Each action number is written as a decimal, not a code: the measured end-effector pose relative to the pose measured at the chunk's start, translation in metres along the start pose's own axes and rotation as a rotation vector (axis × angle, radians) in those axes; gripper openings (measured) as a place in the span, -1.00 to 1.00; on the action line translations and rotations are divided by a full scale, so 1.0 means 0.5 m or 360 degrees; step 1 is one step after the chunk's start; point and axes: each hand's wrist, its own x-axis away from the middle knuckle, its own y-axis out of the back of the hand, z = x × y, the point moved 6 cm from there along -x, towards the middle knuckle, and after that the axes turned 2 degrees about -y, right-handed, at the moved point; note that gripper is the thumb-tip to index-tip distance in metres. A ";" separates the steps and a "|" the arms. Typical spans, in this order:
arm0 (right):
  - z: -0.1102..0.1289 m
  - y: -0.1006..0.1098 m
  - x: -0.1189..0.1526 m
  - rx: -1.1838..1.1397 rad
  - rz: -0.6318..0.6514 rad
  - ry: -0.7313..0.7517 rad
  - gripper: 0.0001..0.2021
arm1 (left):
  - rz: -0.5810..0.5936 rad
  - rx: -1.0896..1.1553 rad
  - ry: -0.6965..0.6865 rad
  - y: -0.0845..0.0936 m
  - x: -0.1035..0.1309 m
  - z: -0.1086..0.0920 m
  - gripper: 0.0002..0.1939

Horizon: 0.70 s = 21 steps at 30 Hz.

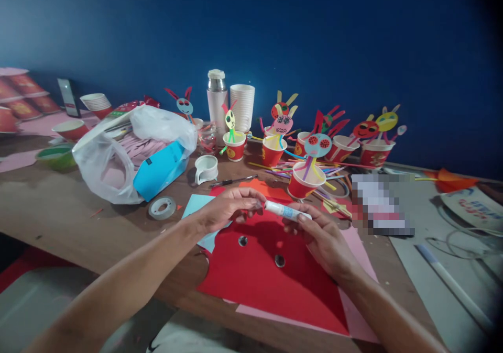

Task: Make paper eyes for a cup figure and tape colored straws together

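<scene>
My right hand holds a white glue stick between thumb and fingers, its tip pointing left. The fingers of my left hand are pinched on a small clear piece, perhaps a cap, just left of the tube's end. Both hands are above a large red sheet. Two small dark round pieces lie on that sheet. Pink paper sticks out from under it, and a light blue sheet is by my left wrist.
Behind stand red cups with paper figures, a thermos and stacked white cups. At left are a plastic bag and a tape roll. Straws and a pen lie mid-table; a blurred phone-like object is right.
</scene>
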 end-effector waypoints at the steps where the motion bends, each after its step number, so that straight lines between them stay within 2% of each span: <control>1: 0.000 0.000 -0.001 0.0007 0.0003 0.0007 -0.78 | -0.0006 0.0036 0.0001 0.002 -0.001 0.001 -0.81; 6: -0.006 -0.008 0.000 -0.0006 0.0058 -0.0005 -0.74 | -0.0068 0.0132 -0.0053 -0.008 0.000 0.005 -0.81; 12: -0.008 -0.033 0.009 -0.0157 0.0088 -0.0033 -0.78 | -0.0075 0.0043 -0.0170 -0.072 0.015 0.007 -0.66; 14: -0.010 -0.040 0.012 -0.0210 0.0087 -0.0056 -0.78 | -0.0141 0.0036 -0.0185 -0.083 0.018 0.010 -0.65; 19: -0.008 -0.048 0.015 -0.0169 0.0129 -0.0066 -0.76 | -0.0370 -0.0103 -0.0250 -0.077 0.023 0.005 -0.71; 21: -0.011 -0.054 0.017 -0.0166 0.0201 -0.0140 -0.67 | -0.0394 -0.0145 -0.0300 -0.072 0.025 -0.002 -0.72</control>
